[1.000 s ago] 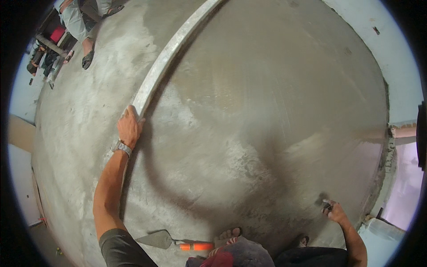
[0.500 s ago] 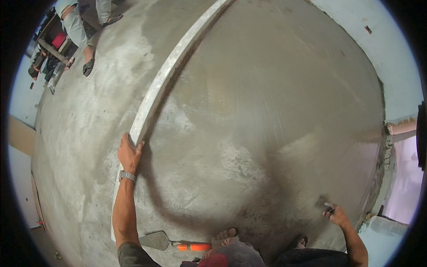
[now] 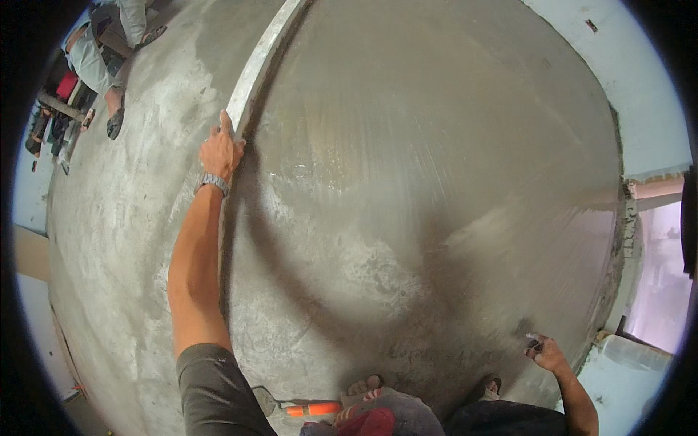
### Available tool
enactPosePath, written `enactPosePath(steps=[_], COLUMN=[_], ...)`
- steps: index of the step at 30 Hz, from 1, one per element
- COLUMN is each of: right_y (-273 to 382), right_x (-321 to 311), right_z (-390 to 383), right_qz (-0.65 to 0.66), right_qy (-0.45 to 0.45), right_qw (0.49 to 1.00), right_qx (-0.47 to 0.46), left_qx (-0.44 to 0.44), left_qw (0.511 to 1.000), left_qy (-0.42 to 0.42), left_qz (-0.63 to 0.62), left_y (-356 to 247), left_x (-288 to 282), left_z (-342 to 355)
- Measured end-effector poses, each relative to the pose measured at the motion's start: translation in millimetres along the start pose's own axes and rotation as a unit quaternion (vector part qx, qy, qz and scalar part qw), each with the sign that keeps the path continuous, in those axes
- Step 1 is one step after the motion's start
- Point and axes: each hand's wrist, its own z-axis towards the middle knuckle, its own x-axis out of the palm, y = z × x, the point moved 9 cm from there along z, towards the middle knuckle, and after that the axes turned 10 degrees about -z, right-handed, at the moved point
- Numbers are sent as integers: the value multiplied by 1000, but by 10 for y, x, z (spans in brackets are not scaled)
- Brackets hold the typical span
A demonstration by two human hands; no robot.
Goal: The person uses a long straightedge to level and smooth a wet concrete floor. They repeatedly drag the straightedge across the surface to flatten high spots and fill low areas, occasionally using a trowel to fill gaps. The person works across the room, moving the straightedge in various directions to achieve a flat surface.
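My left hand point(image 3: 222, 151) grips a long, pale straightedge point(image 3: 260, 65), with the thumb on its right side and one finger stretched along it. The bar lies on the wet-looking cement floor point(image 3: 407, 145) and runs away from me out of the upper edge; my forearm covers part of its near end. Low on the right, my right hand point(image 3: 547, 354) hovers close to the cement, fingers half bent and apart, with greyish-white tips. Nothing shows in it. Near my feet lies a trowel point(image 3: 313, 409) with an orange handle, its blade partly behind my left sleeve.
At the upper left, another person's legs point(image 3: 94, 65) stand by a wooden frame with piled items. A white wall point(image 3: 651, 109) borders the floor on the right, beside a bright pinkish opening point(image 3: 660, 283). My sandalled foot point(image 3: 363, 385) is at the lower edge.
My left hand has moved farther from me, to a spot higher up the straightedge. The bar appears shifted left in view. My right hand stays in nearly the same place.
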Motion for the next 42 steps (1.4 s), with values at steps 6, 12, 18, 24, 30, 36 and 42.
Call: enactPosePath(steps=[6,12,18,24,30,36,42], right_y=[203,301,432,583,1636,3089,4174], right_x=[-46,-96,-316,-258,159,613,1041], right_z=[146,131,-13,-195,114,361,-32], right_qz=[-29,2,-35,-38,-184,-69,63], right_qy=[-6,-3,-45,-17,56,-5,82], right_qw=[998,1000,998,998,971,911,894], right_qx=[-54,-30,-38,-56,-143,-406,-436], left_qx=[5,11,75,21,38,63,57], left_qw=[1000,1000,992,977,987,981,986], left_qy=[8,17,-37,74,87,77,73], left_qz=[19,-5,-95,-198,-129,-166,-135], left_y=[-72,-193,8,312,-48,-726,-938], left_x=[-87,-90,-221,-314,-214,-55,66], left_z=[-539,-1146,-1754,-2826,-2551,-1920,-1492])
